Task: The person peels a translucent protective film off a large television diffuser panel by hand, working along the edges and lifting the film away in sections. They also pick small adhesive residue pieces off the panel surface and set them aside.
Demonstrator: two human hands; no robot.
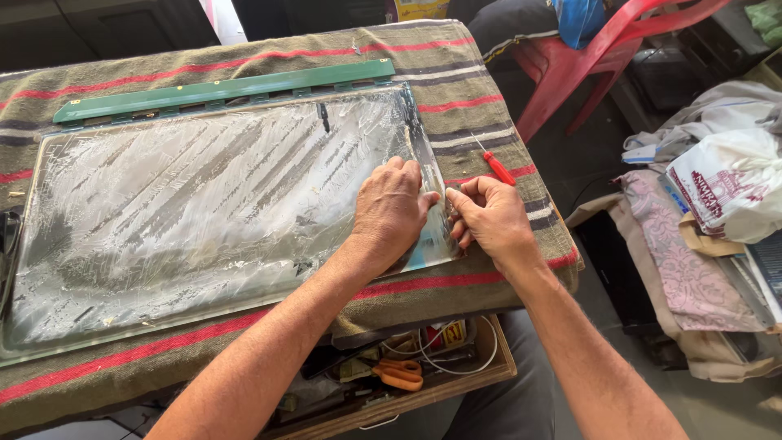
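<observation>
Across the workbench lies a coarse striped blanket, olive-brown with red and dark bands, and on it rests a large flat panel, rectangular, glossy and streaked with whitish smears; a narrow green circuit strip runs along its far edge. Toward the panel's right end the left hand presses down flat, palm and spread fingers touching the sheet and gripping nothing. Just beside it, at the panel's right edge, the right hand has its fingers curled and pinched together at that edge; whether they hold anything cannot be told. A red-handled screwdriver lies on the blanket behind that hand. Below the bench an open wooden drawer holds orange-handled scissors and white cable. Farther right stand a red plastic chair and heaped cloth with a white bag on the floor.
</observation>
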